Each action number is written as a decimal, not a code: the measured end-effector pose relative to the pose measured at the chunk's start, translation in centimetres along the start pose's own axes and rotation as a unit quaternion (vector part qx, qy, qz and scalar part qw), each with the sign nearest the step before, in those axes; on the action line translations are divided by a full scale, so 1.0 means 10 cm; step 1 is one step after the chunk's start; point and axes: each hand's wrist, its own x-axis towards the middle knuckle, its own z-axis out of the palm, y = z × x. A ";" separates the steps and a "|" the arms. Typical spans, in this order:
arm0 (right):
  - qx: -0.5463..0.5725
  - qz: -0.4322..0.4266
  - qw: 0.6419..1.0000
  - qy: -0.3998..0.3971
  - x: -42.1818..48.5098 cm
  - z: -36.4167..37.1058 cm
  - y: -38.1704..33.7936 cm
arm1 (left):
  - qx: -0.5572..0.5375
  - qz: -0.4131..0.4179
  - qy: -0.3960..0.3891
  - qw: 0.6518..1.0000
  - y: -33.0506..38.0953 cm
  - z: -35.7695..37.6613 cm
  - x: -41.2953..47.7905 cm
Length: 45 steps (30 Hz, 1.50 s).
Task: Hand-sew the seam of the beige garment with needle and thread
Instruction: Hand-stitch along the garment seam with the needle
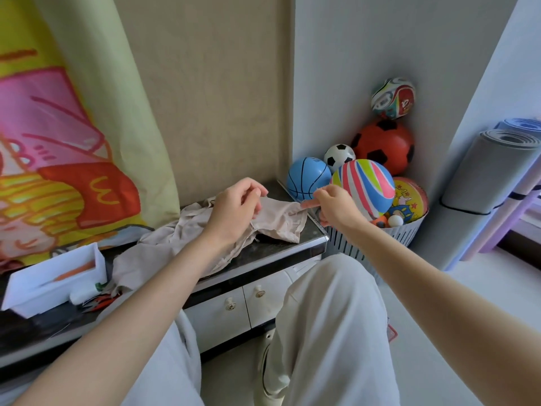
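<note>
Left hand [237,208]: fingers curled, pinching a fold of the beige garment [281,222]. Right hand [335,206]: narrow pinch on the garment's right corner. Garment lies on the dark countertop [263,252].

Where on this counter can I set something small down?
Bare dark counter shows in front of the beige garment, along the right front edge, and at the near left, in front of the white box. Between box and garment it is crowded with fabric scraps.
</note>
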 end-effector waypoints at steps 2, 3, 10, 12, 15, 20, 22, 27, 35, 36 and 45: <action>0.025 -0.005 0.999 -0.043 -0.10 0.12 -0.08 | -0.024 -0.008 -0.002 1.000 0.06 0.00 -0.01; 0.050 -0.002 0.997 -0.066 -0.14 0.17 -0.12 | -0.032 -0.010 -0.003 0.999 0.08 0.00 -0.02; 0.212 0.075 0.956 -0.188 -0.32 0.42 -0.22 | -0.031 -0.014 -0.010 0.999 0.06 -0.05 -0.10; 0.217 0.090 0.950 -0.207 -0.35 0.45 -0.21 | -0.039 -0.018 -0.010 0.999 0.07 -0.07 -0.12; 0.226 0.101 0.942 -0.227 -0.40 0.46 -0.20 | -0.038 -0.026 -0.017 0.999 0.06 -0.10 -0.17; 0.225 0.074 0.957 -0.169 -0.43 0.40 -0.28 | -0.024 -0.054 -0.079 0.995 0.02 -0.14 -0.26; 0.240 0.073 0.956 -0.149 -0.42 0.38 -0.29 | -0.008 -0.064 -0.106 0.992 -0.04 -0.17 -0.30; 0.226 0.061 0.963 -0.130 -0.38 0.37 -0.28 | 0.058 -0.057 -0.158 0.984 -0.20 -0.18 -0.35; 0.171 0.015 0.980 -0.101 -0.36 0.30 -0.34 | 0.073 -0.045 -0.154 0.984 -0.16 -0.01 -0.28; 0.166 0.009 0.981 -0.096 -0.35 0.28 -0.36 | 0.075 -0.056 -0.194 0.977 -0.17 0.05 -0.28; 0.136 0.014 0.988 -0.066 -0.28 0.12 -0.25 | 0.074 -0.112 -0.239 0.962 -0.46 0.23 -0.30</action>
